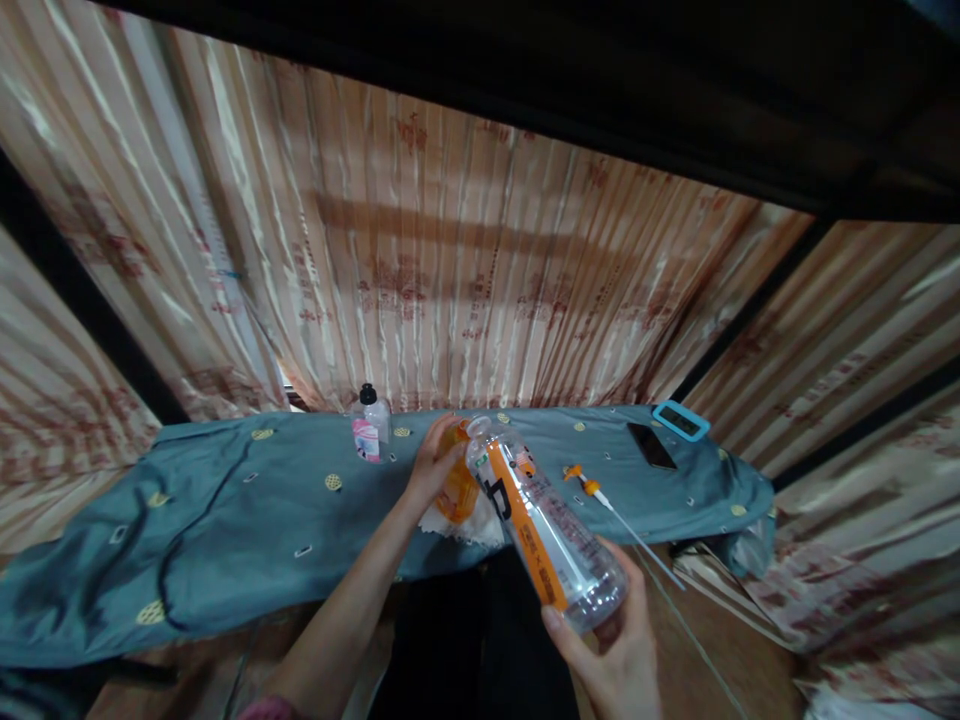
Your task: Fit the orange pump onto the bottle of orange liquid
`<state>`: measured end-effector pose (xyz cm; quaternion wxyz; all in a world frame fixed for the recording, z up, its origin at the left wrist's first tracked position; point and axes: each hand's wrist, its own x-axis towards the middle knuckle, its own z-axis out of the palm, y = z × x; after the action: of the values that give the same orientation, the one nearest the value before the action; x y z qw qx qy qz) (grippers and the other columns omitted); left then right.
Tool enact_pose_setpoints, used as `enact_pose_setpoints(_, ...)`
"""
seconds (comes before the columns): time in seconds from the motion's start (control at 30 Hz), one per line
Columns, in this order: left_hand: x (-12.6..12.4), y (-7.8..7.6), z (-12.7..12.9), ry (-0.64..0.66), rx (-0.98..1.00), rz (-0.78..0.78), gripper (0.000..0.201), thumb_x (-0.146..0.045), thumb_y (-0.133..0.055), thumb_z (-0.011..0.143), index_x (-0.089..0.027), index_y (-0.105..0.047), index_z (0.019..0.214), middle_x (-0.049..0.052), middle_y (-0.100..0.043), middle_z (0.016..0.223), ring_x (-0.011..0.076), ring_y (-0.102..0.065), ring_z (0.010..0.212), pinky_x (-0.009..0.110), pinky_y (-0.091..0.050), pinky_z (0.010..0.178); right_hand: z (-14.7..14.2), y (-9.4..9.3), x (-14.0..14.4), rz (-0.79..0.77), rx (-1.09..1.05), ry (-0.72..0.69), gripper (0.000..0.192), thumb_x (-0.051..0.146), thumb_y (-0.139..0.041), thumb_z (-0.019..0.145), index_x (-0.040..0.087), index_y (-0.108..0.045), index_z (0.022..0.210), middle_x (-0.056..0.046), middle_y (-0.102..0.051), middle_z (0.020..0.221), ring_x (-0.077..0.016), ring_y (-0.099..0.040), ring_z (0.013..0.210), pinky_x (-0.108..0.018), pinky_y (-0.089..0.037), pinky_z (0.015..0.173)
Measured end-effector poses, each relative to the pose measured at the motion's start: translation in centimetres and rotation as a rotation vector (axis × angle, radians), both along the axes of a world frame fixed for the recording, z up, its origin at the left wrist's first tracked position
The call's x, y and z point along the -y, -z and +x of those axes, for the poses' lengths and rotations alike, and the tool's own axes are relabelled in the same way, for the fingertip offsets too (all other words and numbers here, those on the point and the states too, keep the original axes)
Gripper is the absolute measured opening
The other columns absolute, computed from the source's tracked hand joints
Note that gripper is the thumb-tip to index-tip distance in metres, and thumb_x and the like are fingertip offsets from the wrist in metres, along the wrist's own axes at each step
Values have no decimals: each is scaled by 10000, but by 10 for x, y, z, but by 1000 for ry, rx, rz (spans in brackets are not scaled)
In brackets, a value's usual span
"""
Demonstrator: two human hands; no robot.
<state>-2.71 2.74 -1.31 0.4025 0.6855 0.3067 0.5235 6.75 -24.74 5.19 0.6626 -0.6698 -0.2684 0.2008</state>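
While 2 hands (pixel 435 462) (pixel 619 650) hold 2 bottles (pixel 457 485) (pixel 544 535), 1 bottle (pixel 373 423) stands apart.

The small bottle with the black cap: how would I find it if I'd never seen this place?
Look along the blue-grey cloth spread below the striped curtain. Near its far edge, left of the person's left hand, stands a small clear bottle. Its black cap and pink label set it apart from the large clear, orange-labelled bottle in the right hand.

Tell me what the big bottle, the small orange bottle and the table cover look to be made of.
Big bottle: likely clear plastic, glossy; the wall is see-through, with an orange label.
Small orange bottle: probably translucent plastic; light glows through it.
Table cover: woven cloth, matte blue-grey; it wrinkles and drapes.
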Motion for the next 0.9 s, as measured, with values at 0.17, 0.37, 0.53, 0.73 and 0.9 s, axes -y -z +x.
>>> enact_pose_setpoints(0.17, 5, 29, -25, -174, -20, -130, 412, -340, -338, 984, -203, -567, 1298, 99, -611, 1375, 222, -557, 1298, 430, -430, 1125, 0, -3, 0, 24, 5, -16, 796, 440, -814, 606, 254, -436, 1282, -99, -558, 1280, -250, -631, 1083, -305, -554, 830)
enact_pose_setpoints(0.37, 14, 92, -38, -446, -553, -22, 501, -138, -422, 860, -114, -519, 1351, 197, -559, 1422, 313, -457, 1394, 542, -379, 1152, 0, -4, 1, 8, 29, -10, 785, 429, -819, 600, 263, -445, 1270, -87, -569, 1273, -240, -632, 1060, -289, -539, 796)
enact_pose_setpoints(0.53, 23, 111, -28, -355, -915, 61, 546, -157, -386, 887, -75, -483, 1418, 228, -431, 1538, 352, -336, 1476, 629, -280, 1168, 2, -4, 1, -16, 57, 2, 777, 448, -822, 591, 273, -458, 1255, -68, -587, 1230, -238, -624, 1056, -289, -523, 789)
enact_pose_setpoints(0.73, 14, 110, -35, -220, -1139, 242, 552, -191, -355, 931, -102, -445, 1468, 217, -378, 1570, 329, -318, 1490, 628, -220, 1186, 4, 0, 2, -33, 146, 12, 795, 468, -813, 608, 247, -449, 1280, -93, -555, 1271, -262, -579, 1136, -327, -497, 895)
enact_pose_setpoints(0.9, 3, 109, -47, -150, -1154, 290, 532, -242, -390, 944, -158, -466, 1464, 195, -386, 1571, 330, -327, 1487, 638, -184, 1194, 3, -2, 1, -21, 112, 14, 778, 458, -815, 611, 258, -453, 1269, -86, -564, 1252, -253, -611, 1088, -308, -524, 825)
